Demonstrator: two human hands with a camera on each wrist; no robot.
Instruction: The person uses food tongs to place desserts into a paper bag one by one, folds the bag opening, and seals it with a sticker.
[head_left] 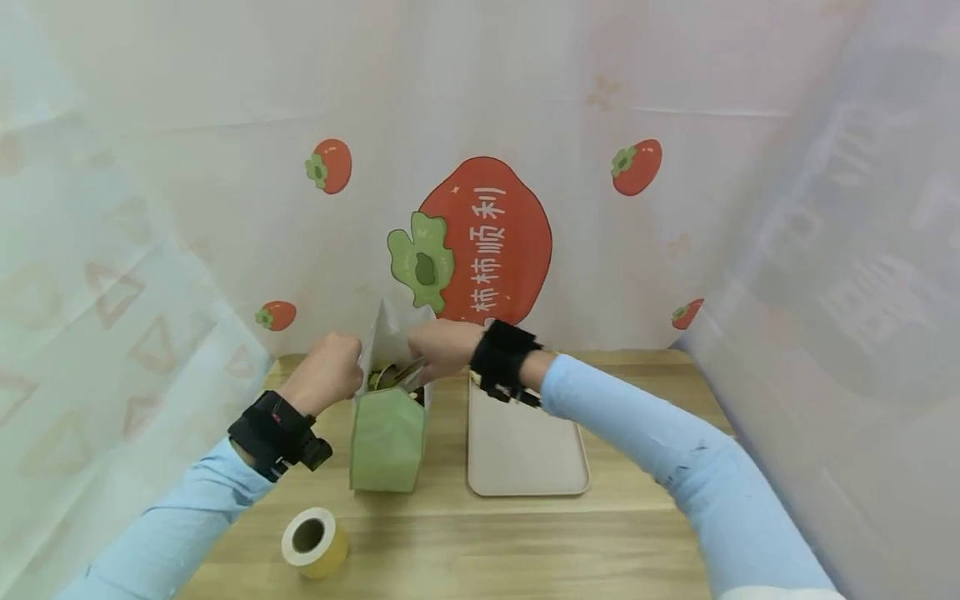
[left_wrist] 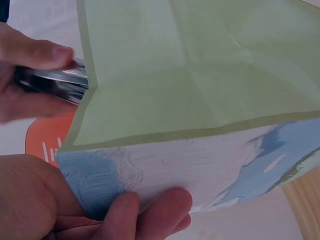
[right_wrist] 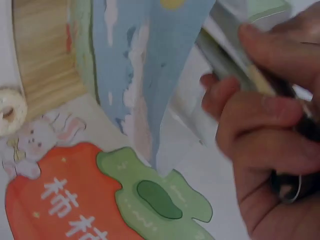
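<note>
A paper bag [head_left: 386, 442], light green on one side and printed with blue sky and white clouds on another, stands upright on the table with its top open. My left hand [head_left: 330, 371] pinches the bag's side wall near the rim, thumb and fingers curled on the printed paper [left_wrist: 180, 165]. In my right hand [head_left: 446, 346] are metal tongs [right_wrist: 227, 60] with dark handles, gripped between thumb and fingers. Their arms reach into the bag's mouth, and the bag's wall hides the tips in the left wrist view. Something round and greenish [head_left: 384, 377] shows inside the bag.
Right of the bag lies a beige rectangular tray [head_left: 525, 467], partly under my right wrist. A roll of yellowish tape [head_left: 326, 550] rests at the front left. A pale ring-shaped thing [right_wrist: 11, 111] appears at the right wrist view's left edge. Printed curtains [head_left: 480, 83] enclose the table.
</note>
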